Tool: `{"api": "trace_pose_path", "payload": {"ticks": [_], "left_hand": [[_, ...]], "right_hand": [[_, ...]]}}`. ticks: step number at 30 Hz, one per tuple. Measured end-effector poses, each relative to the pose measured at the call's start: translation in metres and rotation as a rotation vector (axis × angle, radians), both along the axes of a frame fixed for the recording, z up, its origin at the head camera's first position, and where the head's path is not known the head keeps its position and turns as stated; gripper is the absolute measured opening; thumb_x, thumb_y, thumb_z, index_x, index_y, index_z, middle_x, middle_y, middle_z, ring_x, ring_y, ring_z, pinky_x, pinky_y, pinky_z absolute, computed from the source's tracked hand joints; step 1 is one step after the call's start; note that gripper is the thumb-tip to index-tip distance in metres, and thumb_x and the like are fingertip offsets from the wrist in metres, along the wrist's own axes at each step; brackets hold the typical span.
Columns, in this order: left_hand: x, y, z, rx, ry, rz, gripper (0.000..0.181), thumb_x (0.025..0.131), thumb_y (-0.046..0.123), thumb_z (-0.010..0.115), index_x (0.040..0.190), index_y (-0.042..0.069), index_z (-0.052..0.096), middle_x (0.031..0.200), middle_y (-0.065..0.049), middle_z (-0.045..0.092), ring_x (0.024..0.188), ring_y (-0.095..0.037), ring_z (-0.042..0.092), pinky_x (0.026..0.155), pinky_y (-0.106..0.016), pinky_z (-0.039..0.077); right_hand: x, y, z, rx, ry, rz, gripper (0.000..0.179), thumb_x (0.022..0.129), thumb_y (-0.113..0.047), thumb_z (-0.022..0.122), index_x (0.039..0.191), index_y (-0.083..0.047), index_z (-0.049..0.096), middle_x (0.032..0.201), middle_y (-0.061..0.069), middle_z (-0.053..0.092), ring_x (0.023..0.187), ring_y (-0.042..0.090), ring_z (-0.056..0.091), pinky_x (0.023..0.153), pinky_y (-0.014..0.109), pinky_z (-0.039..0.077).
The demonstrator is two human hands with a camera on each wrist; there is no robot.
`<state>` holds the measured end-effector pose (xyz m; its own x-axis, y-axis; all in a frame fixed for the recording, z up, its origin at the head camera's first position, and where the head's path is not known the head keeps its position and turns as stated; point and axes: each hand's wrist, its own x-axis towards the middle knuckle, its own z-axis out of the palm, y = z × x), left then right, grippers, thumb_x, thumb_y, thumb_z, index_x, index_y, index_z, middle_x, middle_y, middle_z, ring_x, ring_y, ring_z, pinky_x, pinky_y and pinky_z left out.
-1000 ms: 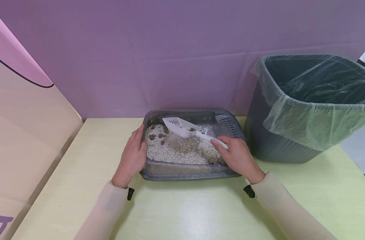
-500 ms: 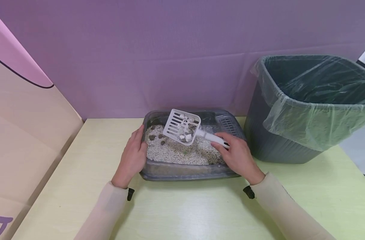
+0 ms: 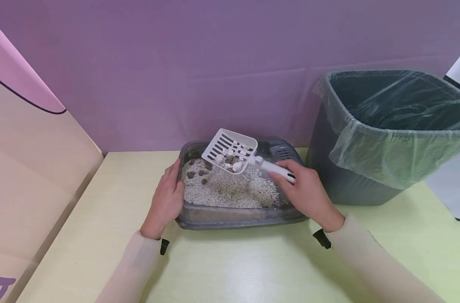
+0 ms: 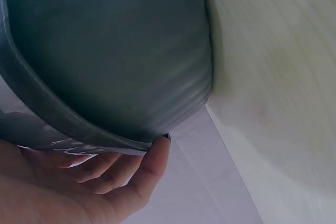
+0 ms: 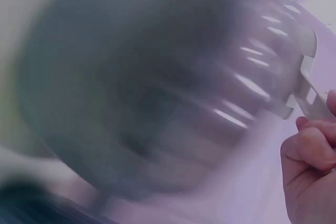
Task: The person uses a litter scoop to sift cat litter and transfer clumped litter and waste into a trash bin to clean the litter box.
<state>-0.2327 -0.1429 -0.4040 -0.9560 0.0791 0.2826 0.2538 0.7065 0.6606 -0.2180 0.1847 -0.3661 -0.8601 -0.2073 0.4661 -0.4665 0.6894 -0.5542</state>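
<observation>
1. Our right hand (image 3: 305,187) grips the white slotted scoop (image 3: 255,160) by its handle, above the litter tray (image 3: 241,216).
2. Clumps (image 3: 230,159) lie in the scoop.
3. Our left hand (image 3: 167,197) holds the litter tray's left rim.
4. The litter tray sits on the tabletop (image 3: 230,261) beside a lined bin (image 3: 339,181).

Staged set, seemingly: creased purple backdrop (image 3: 184,75), printed side panel (image 3: 25,168).
</observation>
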Motion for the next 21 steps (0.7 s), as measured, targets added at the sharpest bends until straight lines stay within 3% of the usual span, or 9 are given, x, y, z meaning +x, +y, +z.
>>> {"api": "trace_pose_path", "payload": {"ticks": [5, 13, 18, 21], "left_hand": [[-0.003, 0.002, 0.0, 0.005, -0.003, -0.005, 0.056, 0.097, 0.015, 0.031, 0.151, 0.007, 0.019, 0.151, -0.014, 0.025, 0.137, -0.031, 0.024, 0.107, -0.049, 0.024], [-0.006, 0.003, -0.002, -0.002, -0.005, -0.006, 0.056, 0.098, 0.015, 0.031, 0.151, 0.005, 0.019, 0.151, -0.015, 0.025, 0.136, -0.032, 0.025, 0.106, -0.05, 0.025], [-0.006, 0.0, -0.004, 0.005, 0.0, 0.01, 0.056, 0.097, 0.014, 0.031, 0.151, 0.006, 0.018, 0.15, -0.015, 0.026, 0.136, -0.031, 0.026, 0.106, -0.05, 0.026], [-0.006, -0.001, -0.004, 0.008, 0.003, 0.017, 0.056, 0.097, 0.015, 0.031, 0.152, 0.007, 0.018, 0.151, -0.015, 0.026, 0.136, -0.031, 0.026, 0.106, -0.05, 0.025]], "right_hand": [[0.018, 0.005, 0.04, 0.034, 0.063, -0.029, 0.029, 0.09, -0.032, 0.066, 0.11, -0.011, 0.066, 0.06, -0.003, 0.048, 0.042, 0.012, 0.038, 0.04, 0.028, 0.032], [0.034, 0.024, 0.091, 0.097, 0.291, -0.135, 0.022, 0.083, -0.019, 0.074, 0.102, -0.008, 0.071, 0.059, -0.002, 0.051, 0.047, 0.012, 0.039, 0.044, 0.024, 0.03], [0.041, 0.049, 0.121, 0.069, 0.371, -0.231, 0.023, 0.082, -0.021, 0.074, 0.097, -0.004, 0.072, 0.057, -0.003, 0.05, 0.045, 0.005, 0.035, 0.042, 0.02, 0.026], [0.044, 0.071, 0.139, -0.003, 0.336, -0.351, 0.028, 0.085, -0.025, 0.071, 0.103, -0.004, 0.072, 0.06, -0.009, 0.049, 0.049, 0.003, 0.034, 0.044, 0.019, 0.025]]}}
